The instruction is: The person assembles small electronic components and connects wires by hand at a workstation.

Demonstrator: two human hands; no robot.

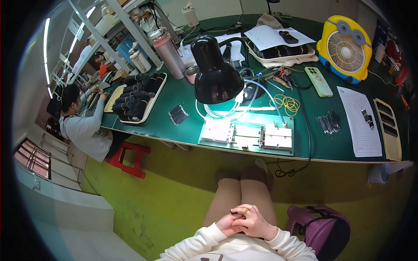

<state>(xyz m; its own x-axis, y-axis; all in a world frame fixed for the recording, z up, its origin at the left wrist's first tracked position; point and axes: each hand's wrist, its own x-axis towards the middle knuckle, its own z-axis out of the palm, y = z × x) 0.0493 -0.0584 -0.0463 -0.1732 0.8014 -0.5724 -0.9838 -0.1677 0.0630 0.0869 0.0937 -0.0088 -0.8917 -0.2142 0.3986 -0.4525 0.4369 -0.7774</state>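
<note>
Both hands rest together over my lap, well back from the green table. My left hand lies under the right one, its fingers curled and partly covered. Over it, my right hand is closed, with a yellowish patch on one finger. A small dark thing shows at the fingertips, too small to name. On the table in front, a metal clamping fixture with two blocks on a base plate sits under a black desk lamp. Thin dark parts lie left of it, and a loose pile of similar parts lies right.
A tray of black bundles stands at the left, near a pink tumbler. To the right are a phone, a yellow fan, a paper sheet and a narrow tray. A co-worker sits at the far left.
</note>
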